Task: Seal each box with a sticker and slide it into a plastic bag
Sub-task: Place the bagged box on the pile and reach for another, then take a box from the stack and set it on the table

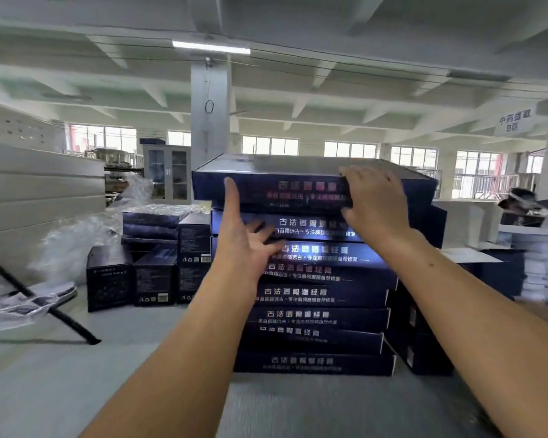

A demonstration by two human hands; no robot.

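The right hand (374, 200) is clamping the front edge of the top box (266, 189), fingers over, thumb under. The left hand (244, 245) is hovering spread at 8 o'clock. The box is sitting atop the stack (317, 317) (seal state unclear). Fetching step; next calls for lifting it level, down to the tabletop (76, 374).
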